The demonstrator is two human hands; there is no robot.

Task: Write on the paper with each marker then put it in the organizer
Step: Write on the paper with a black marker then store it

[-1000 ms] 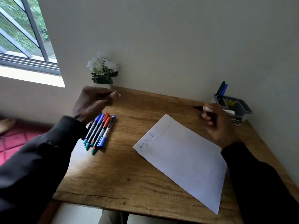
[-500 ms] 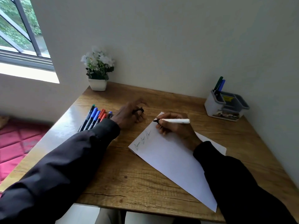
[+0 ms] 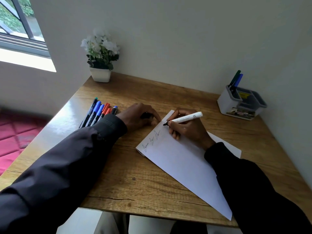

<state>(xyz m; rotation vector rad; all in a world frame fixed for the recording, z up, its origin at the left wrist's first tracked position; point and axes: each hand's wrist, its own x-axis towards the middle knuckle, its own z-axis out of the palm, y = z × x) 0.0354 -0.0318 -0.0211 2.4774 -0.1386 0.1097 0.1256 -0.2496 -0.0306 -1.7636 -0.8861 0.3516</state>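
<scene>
Gripping the marker (image 3: 185, 118), right hand (image 3: 187, 130) on paper (image 3: 182, 162)

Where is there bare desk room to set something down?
Bare wood along the wall between the flower pot and the organizer, and near the front edge left of the paper. Crowded: marker row, left hand, right hand.

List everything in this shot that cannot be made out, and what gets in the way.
All in the head view:
Dark object in the left hand: mostly covered by its fingers, so unidentifiable.
Loose markers on the table: near ends hidden under the left sleeve.
Writing on the paper: too small to read.
Two markers in the organizer: lower parts hidden by its wall.
White marker: tip contact with paper unclear, too small.
</scene>
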